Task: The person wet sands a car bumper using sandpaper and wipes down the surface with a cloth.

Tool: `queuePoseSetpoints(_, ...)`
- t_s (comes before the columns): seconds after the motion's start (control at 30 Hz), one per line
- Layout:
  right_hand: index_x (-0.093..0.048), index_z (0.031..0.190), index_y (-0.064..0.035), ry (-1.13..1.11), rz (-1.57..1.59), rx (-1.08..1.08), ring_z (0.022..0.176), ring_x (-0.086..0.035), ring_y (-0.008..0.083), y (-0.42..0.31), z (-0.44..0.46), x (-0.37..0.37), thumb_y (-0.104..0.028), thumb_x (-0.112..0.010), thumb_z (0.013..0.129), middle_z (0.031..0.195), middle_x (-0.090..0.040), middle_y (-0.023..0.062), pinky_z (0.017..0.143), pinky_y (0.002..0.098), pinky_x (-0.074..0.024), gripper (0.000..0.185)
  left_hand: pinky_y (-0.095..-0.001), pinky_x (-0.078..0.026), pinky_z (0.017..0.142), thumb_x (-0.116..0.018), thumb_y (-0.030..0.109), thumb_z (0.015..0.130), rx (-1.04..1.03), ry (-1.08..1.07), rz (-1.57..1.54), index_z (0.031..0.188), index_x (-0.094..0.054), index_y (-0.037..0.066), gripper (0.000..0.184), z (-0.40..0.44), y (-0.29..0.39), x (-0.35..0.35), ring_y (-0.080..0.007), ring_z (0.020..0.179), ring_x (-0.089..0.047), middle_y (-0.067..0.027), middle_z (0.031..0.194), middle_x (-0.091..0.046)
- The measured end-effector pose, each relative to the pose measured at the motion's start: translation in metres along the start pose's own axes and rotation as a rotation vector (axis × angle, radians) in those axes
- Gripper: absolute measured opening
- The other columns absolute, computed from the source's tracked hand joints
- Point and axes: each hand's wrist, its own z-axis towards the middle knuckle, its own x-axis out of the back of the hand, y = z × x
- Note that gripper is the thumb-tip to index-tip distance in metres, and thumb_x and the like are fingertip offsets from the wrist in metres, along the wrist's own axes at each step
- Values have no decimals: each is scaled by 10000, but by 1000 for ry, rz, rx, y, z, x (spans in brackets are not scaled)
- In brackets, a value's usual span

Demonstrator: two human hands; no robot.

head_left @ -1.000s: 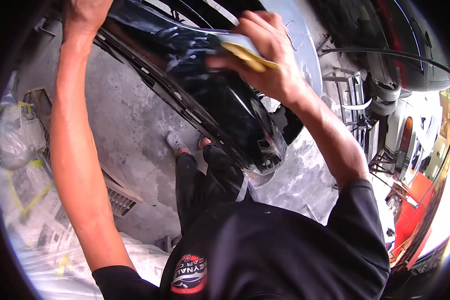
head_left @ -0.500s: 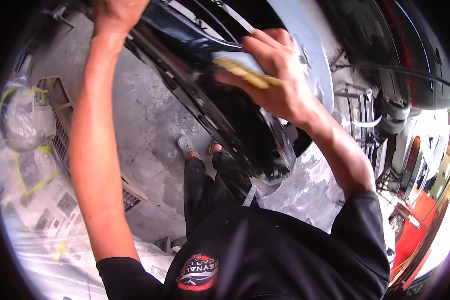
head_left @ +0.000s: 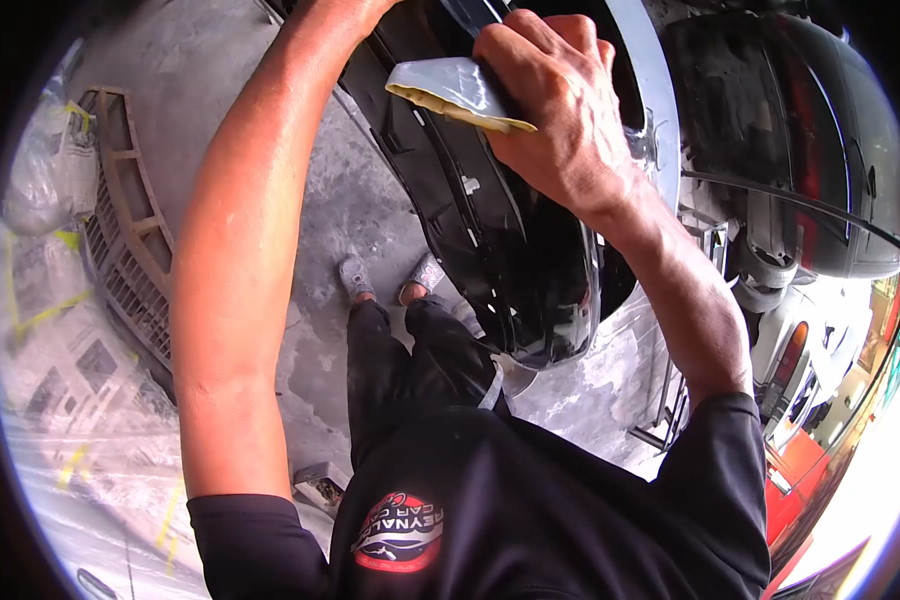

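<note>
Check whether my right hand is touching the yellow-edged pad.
Touching: the head view shows the right hand gripping the yellow-edged pad by one end.

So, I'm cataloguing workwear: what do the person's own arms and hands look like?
The right hand is bare, with no glove or watch visible. The left hand is mostly cut off at the top edge; no glove shows. Both arms are uncovered below short black fabric sleeves. The black shirt bears a round red, black and white emblem.
</note>
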Motion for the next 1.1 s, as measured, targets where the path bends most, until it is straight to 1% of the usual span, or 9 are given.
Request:
queuePoseSetpoints(0.13,-706,968,-67,-211,37,-264,949,-577,287,2,-48,24,-302,-902,797,936,-634,55,867,441,-428,352,-534,-440,1064,-607,298,967,-12,36,0,712,-704,51,368,1,-1,-4,-378,834,-699,-175,764,-716)
queuePoseSetpoints(0.23,-708,960,-78,-97,-25,-142,953,-590,287,0,-18,11,-299,-902,794,941,-648,57,868,432,-428,338,-539,-432,1076,-592,311,970,-1,58,9,724,-714,48,380,-2,-5,-6,-374,838,-700,-172,771,-720)
queuePoseSetpoints(0.27,-685,1129,-113,-187,21,-201,1139,-510,382,-4,-3,7,-32,-785,607,1127,-632,86,918,550,-394,537,-540,-431,1077,-587,316,972,6,48,6,725,-715,47,387,-1,-6,-6,-377,831,-699,-170,767,-720)
queuePoseSetpoints(0.37,-627,903,-7,6,28,-283,846,-571,397,-10,14,4,-254,-843,818,849,-622,150,777,489,-464,339,-536,-431,1072,-563,323,981,25,-36,-21,707,-700,42,415,3,-2,-1,-399,771,-685,-159,733,-709)
queuePoseSetpoints(0.4,-715,1146,-58,71,361,-393,965,-700,241,-3,4,9,-261,-895,818,1047,-745,90,846,396,-535,425,-534,-431,1074,-561,321,981,16,-32,-28,703,-698,43,417,3,-1,0,-394,780,-688,-162,736,-709)
queuePoseSetpoints(0.43,-725,1201,-85,-11,491,-529,842,-740,336,0,-7,24,-222,-895,793,914,-765,137,809,426,-582,463,-533,-432,1076,-558,320,981,14,-27,-29,699,-696,43,419,1,-1,0,-389,789,-690,-164,738,-708)
queuePoseSetpoints(0.67,-725,1107,-91,-232,111,-250,1029,-501,324,14,-16,23,-282,-902,788,1017,-615,67,906,502,-383,412,-530,-435,1079,-579,296,974,8,54,8,727,-716,44,379,-2,-3,-2,-358,853,-705,-167,781,-725)
queuePoseSetpoints(0.8,-683,889,-65,-93,45,-171,865,-556,292,3,-44,23,-404,-875,802,889,-582,67,827,421,-426,399,-527,-434,1071,-559,288,980,-2,8,10,708,-684,45,386,-1,2,0,-370,817,-691,-158,751,-707)
queuePoseSetpoints(1.1,-724,965,-84,-82,-17,-239,899,-558,266,-8,-25,8,-382,-888,808,929,-627,50,826,438,-418,375,-523,-441,1065,-587,289,975,-22,44,25,724,-712,61,361,-2,0,-2,-349,839,-697,-156,788,-723)
